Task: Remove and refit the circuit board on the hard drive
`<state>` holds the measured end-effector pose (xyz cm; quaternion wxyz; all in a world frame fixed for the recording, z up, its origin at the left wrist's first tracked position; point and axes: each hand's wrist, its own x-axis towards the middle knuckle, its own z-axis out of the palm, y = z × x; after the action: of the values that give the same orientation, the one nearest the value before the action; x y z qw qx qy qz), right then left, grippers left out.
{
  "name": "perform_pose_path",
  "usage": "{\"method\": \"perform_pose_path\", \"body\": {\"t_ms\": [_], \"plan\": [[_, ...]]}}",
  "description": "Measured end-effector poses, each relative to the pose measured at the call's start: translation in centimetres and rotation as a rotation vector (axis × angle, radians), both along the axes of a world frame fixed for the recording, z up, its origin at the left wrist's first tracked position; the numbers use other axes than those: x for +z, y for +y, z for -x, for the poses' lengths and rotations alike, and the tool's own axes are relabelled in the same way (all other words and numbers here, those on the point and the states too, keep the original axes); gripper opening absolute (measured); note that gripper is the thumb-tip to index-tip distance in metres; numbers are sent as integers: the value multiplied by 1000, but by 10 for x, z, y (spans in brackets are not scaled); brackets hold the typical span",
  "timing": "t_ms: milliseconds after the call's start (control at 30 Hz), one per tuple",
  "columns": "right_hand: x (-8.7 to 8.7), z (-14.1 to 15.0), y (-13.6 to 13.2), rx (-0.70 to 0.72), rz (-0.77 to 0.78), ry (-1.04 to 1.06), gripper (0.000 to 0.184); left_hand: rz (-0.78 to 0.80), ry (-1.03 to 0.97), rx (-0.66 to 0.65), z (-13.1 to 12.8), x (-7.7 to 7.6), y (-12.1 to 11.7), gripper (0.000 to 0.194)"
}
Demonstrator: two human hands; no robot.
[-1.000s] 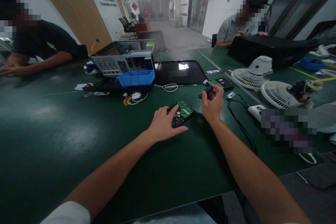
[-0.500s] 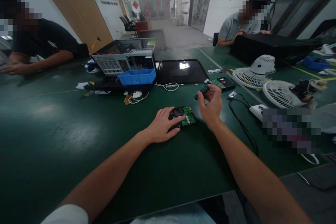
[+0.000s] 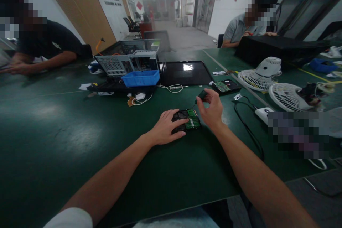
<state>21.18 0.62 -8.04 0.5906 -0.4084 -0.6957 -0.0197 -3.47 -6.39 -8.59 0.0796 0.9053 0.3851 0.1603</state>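
Hard drive lies flat on the green table, circuit board up, under the fingers of the left hand and just left of the right hand. Left hand spans it, index finger reaching onto the board, thumb at the near edge: a steadying grasp. Right hand grips a dark green screwdriver by the handle, shaft slanting down to the board's far edge; contact cannot be told. Change over the last second: drive turned squarer, right hand closer in, driver tipped steeper. My reading: lining up has given way to working at that edge, with the drive braced. Beyond the right hand, a second drive; farther off to its right, a white fan grille. Ahead of the left hand, a blue tray before an opened computer case.
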Motion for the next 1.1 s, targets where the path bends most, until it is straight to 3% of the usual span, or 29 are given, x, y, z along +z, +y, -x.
{"method": "perform_pose_path", "body": {"t_ms": [1100], "plan": [[1,-3,1,4,38,-29,45,-30,-19,-2,2,-4,3,63]]}}
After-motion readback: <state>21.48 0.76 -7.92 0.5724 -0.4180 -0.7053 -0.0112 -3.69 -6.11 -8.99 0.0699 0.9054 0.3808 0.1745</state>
